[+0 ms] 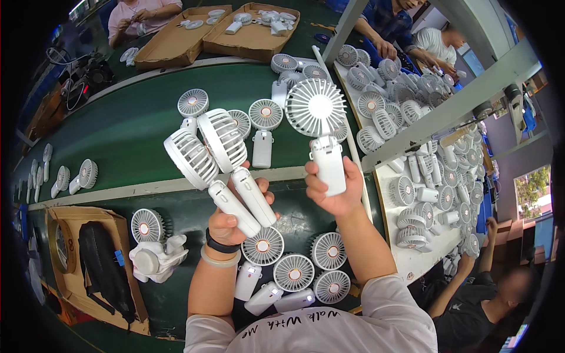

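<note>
My left hand (228, 226) is closed around the handles of two white handheld fans (220, 141), held side by side with their round grilles tilted up and left. Around that wrist are a dark band and a pale bracelet. In my right hand (336, 197) a third handheld fan (327, 165) stands upright, its ribbed grille and pale round centre facing me. Below my hands, close to my body, lie several more white fans (293, 272), some with small lit spots on their handles. Beyond my hands other fans (266, 115) lie on the green surface.
A cardboard box (134, 276) at left holds a black pouch (106, 267) and a tape roll. Beside it sits a crumpled white bundle (156, 260). A white table (406, 259) piled with fans stands right, behind a metal post (453, 94). Co-workers work at the back and right.
</note>
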Demonstrator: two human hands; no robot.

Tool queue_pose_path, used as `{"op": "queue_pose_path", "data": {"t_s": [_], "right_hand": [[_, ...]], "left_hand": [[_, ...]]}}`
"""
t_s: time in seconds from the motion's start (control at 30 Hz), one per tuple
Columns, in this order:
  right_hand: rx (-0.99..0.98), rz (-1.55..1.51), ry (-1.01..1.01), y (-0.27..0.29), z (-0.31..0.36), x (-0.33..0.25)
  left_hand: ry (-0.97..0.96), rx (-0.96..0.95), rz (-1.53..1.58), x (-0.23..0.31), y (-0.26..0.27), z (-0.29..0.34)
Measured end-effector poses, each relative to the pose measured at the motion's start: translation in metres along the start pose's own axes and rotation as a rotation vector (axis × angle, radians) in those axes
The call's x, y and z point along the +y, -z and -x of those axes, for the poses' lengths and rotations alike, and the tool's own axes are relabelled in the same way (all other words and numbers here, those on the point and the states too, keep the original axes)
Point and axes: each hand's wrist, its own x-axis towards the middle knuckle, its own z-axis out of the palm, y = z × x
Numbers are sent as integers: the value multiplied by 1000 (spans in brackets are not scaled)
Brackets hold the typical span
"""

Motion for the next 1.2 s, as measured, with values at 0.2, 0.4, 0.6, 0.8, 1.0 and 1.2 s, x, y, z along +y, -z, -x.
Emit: {"op": "queue_pose_path", "data": {"t_s": [0.2,0.4,0.6,0.8,1.0,1.2], "right_hand": [[133,282,91,-20,2,14],[398,907,80,-31,-11,17],[397,1013,151,-30,-20,20],[419,1020,148,-21,-25,22],[431,1032,159,-21,-29,24],[450,1001,140,-16,-29,26]], "left_hand": [[9,18,-44,-3,0,0],[-6,43,-131,-3,8,1],[-42,104,-149,-9,-8,-7],[-63,146,-227,-10,-4,-9],[-92,148,-229,-9,-8,-9],[-43,165,-456,-9,1,-6]]}}
